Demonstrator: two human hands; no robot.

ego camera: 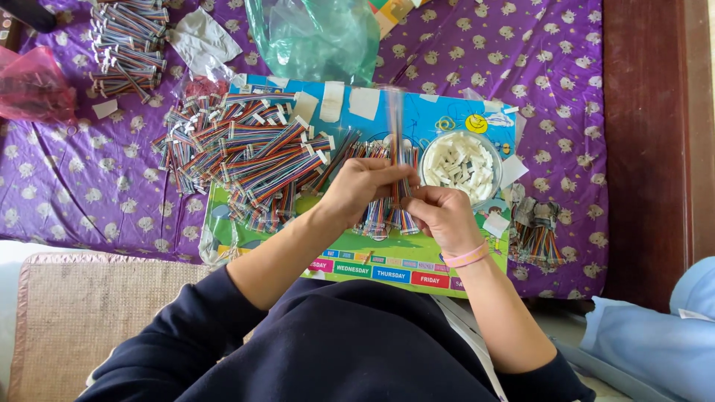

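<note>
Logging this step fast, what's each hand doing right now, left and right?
Left hand: closed, gripping the ribbon cable, which sticks up blurred.
Right hand: closed, pinching the same cable's lower end.

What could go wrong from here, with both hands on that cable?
1. The cable held between the left hand and right hand is motion-blurred; its free end might sweep into the bowl of white connectors just beside it and spill some.
2. The loose cable pile lies right by the left hand; a stray strand could snag and drag others off the board.
</note>
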